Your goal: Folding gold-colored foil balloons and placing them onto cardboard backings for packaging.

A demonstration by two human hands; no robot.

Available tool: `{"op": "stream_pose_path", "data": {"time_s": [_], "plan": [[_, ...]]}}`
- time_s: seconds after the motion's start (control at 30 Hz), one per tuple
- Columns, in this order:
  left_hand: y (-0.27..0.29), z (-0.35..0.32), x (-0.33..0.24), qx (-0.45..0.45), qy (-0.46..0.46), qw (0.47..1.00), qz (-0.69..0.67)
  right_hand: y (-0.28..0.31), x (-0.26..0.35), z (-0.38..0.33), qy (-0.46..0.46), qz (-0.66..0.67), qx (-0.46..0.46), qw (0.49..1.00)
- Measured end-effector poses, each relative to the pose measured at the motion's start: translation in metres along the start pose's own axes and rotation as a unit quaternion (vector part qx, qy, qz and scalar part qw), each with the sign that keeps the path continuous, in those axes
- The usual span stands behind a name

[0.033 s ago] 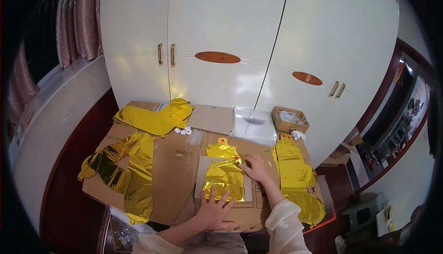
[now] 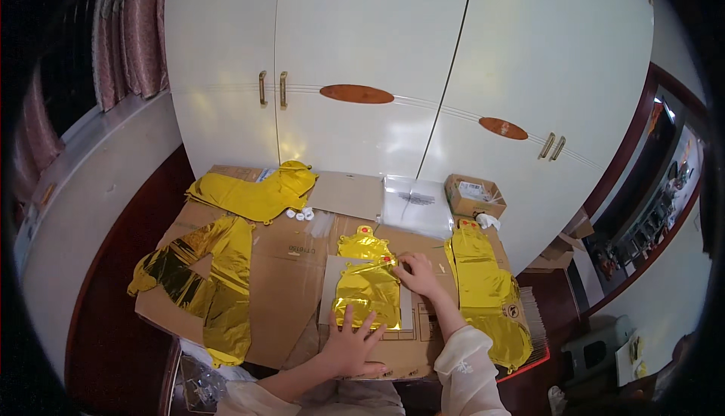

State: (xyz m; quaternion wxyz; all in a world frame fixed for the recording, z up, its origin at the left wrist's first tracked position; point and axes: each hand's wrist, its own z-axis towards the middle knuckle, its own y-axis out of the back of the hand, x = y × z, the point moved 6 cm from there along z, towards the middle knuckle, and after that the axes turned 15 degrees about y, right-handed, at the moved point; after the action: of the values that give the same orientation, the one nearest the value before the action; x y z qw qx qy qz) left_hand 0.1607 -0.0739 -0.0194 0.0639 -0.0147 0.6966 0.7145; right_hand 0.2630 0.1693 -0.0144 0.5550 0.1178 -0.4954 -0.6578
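Note:
A flat gold foil balloon (image 2: 368, 291), folded into a short panel with red spots at its upper end, lies on a grey-white card (image 2: 330, 293) in front of me. My left hand (image 2: 351, 346) rests with spread fingers on its near edge. At the balloon's upper right edge, beside a red spot, the fingers of my right hand (image 2: 414, 272) are bent together and pinch the foil. Their tips are partly hidden.
Other gold foil balloons lie at the far left (image 2: 253, 193), near left (image 2: 226, 287) and right (image 2: 483, 280). Clear plastic sleeves (image 2: 415, 208), a small cardboard box (image 2: 474, 195) and white rolls (image 2: 300, 214) stand at the back. Flattened cardboard (image 2: 283, 287) covers the surface before a white cabinet (image 2: 362, 30).

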Motion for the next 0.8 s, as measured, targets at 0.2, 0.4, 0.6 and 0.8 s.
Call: {"op": "stream_pose_path", "data": {"time_s": [0.2,0.4,0.6,0.8], "plan": [[0.0,-0.002,0.001,-0.018,-0.005,1.0,0.003,0.001,-0.01,0.014,-0.022,0.114,0.052,0.992],[0.005,-0.005,-0.001,-0.046,-0.008,0.999,-0.008,-0.025,-0.038,0.015,-0.056,0.146,0.039,0.987],[0.003,-0.005,0.001,-0.07,-0.016,0.997,-0.018,-0.024,-0.027,0.019,-0.092,0.148,0.034,0.984],[0.008,-0.006,0.0,-0.1,-0.026,0.992,-0.072,-0.023,-0.021,0.025,-0.087,0.053,0.053,0.993]]}}
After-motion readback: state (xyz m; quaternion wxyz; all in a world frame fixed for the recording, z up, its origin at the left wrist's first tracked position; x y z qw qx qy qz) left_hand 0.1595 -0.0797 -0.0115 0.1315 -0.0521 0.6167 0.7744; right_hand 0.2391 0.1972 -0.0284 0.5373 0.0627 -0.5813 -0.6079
